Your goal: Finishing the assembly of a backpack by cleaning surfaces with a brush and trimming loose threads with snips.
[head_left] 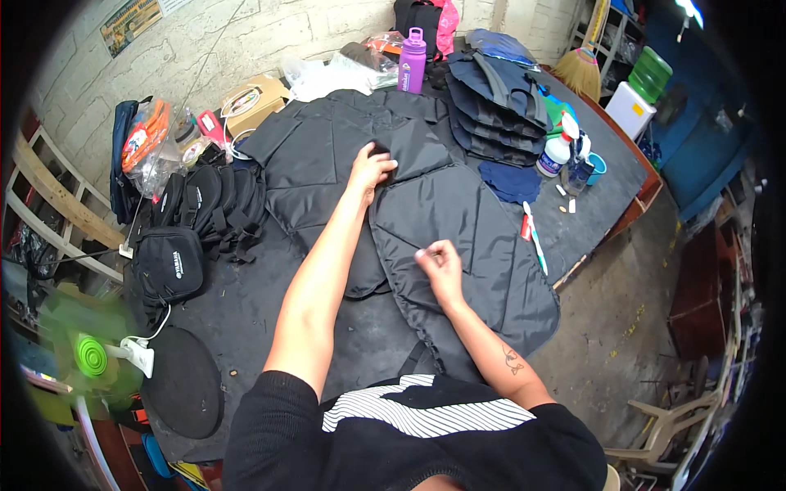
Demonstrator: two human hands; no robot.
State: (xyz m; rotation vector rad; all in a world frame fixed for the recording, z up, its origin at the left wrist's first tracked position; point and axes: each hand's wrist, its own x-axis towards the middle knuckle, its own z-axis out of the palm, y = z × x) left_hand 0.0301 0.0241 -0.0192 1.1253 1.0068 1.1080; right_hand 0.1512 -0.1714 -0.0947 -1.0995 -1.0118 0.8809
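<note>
Black padded fabric panels (467, 213) with stitched seams lie overlapping across the middle of the table. At the upper edge of the nearer panel, the fingers of my left hand (373, 170) curl closed on the black fabric. My right hand (444, 268) is over the middle of the same panel, thumb and fingertips pinched together. Whatever may be between those fingertips is too small to make out. A second panel (303, 151) spreads beneath and to the left of my left arm. A black strap (422, 358) shows by the panel's near end.
Black pouches (176, 262) crowd the left side, near a green fan (90, 356) and a round black pad (182, 380). Behind stand a purple bottle (412, 61) and stacked dark bags (499, 106). A spray bottle (555, 151) and a toothbrush (535, 237) are at right.
</note>
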